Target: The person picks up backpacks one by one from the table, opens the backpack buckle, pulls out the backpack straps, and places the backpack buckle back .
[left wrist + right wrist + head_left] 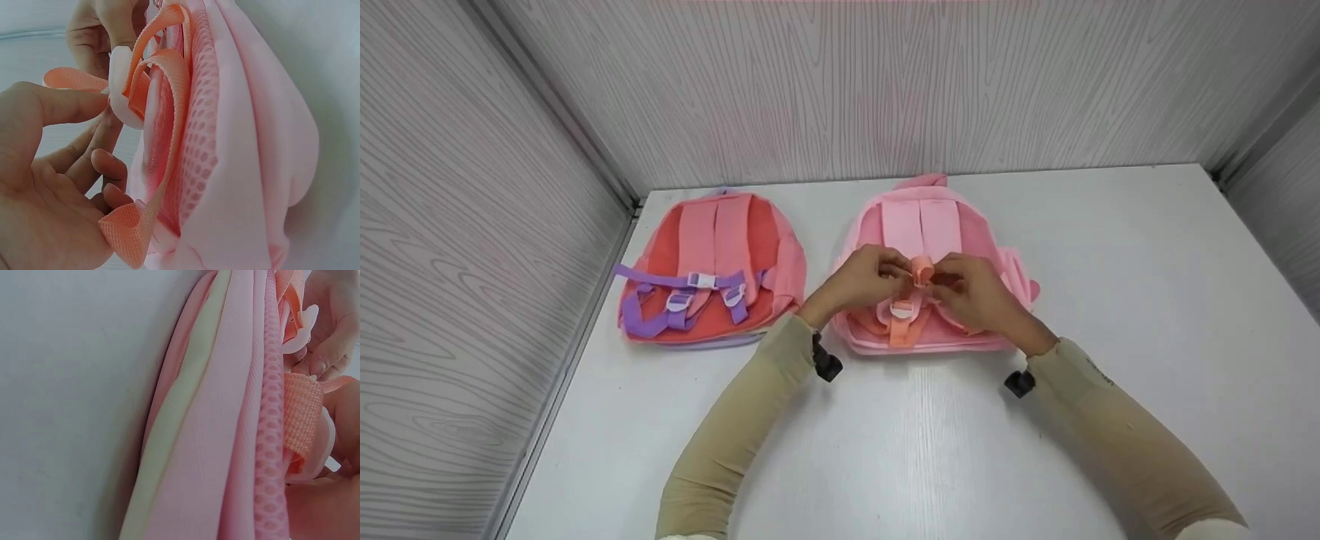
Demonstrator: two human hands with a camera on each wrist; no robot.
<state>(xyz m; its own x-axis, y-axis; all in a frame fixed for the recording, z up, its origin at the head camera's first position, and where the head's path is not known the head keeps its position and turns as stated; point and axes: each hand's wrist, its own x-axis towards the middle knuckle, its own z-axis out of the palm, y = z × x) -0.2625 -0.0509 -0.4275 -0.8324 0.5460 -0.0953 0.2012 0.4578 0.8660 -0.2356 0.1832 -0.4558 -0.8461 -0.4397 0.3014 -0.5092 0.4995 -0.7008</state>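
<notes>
A pink backpack (877,330) lies on the table with its shoulder straps facing up. Over its middle both hands come together at an orange strap (922,268). My left hand (861,279) pinches this strap between thumb and fingertip, beside a white plastic buckle (120,84) in the left wrist view. From the other side my right hand (979,292) grips the strap, its fingers curled and partly hidden. In the right wrist view, orange webbing (302,410) passes through a white plastic piece next to the right hand. Another white buckle (901,308) sits lower on the backpack.
To the left lies a coral-red backpack (769,225) with purple straps (645,322) and a fastened white clip (703,280). Both backpacks rest on a white table (930,450). Wood-grain panels (840,90) enclose the back and sides.
</notes>
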